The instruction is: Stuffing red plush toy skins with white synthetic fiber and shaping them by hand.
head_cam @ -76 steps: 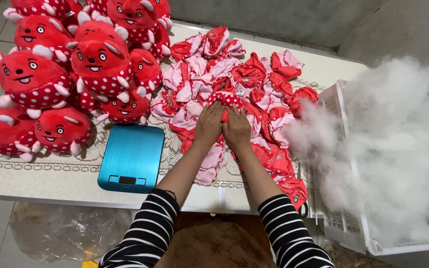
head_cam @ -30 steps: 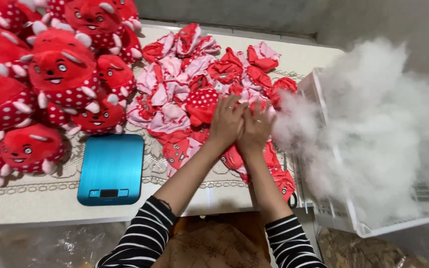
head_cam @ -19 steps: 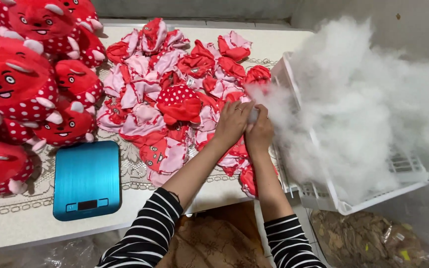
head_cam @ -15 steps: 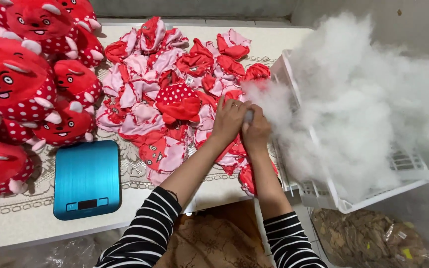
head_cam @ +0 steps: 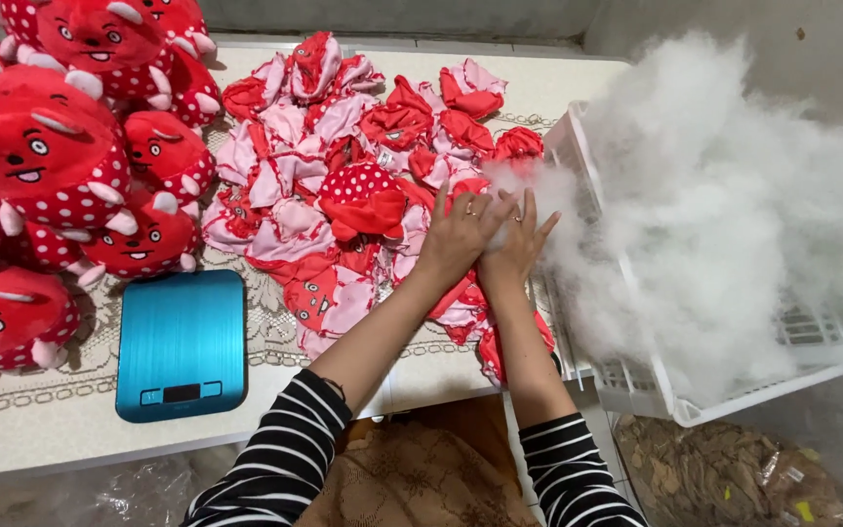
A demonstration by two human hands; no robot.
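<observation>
Pressing palm to palm, left hand [head_cam: 456, 237] and right hand [head_cam: 514, 249], fingers spread, around wispy white stuffing [head_cam: 724, 224]; limp red skins [head_cam: 363, 195] beneath

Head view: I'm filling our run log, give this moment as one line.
left hand and right hand pressed together on white stuffing | crate | empty plush skins

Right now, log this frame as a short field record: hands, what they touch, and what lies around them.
left hand: pressed against the right, on a tuft of stuffing
right hand: fingers spread, cupping the same tuft
white stuffing: heaped in a white plastic crate
unstuffed red toy skins: piled mid-table
stuffed red plush toys: stacked at left
blue kitchen scale: near table edge
</observation>
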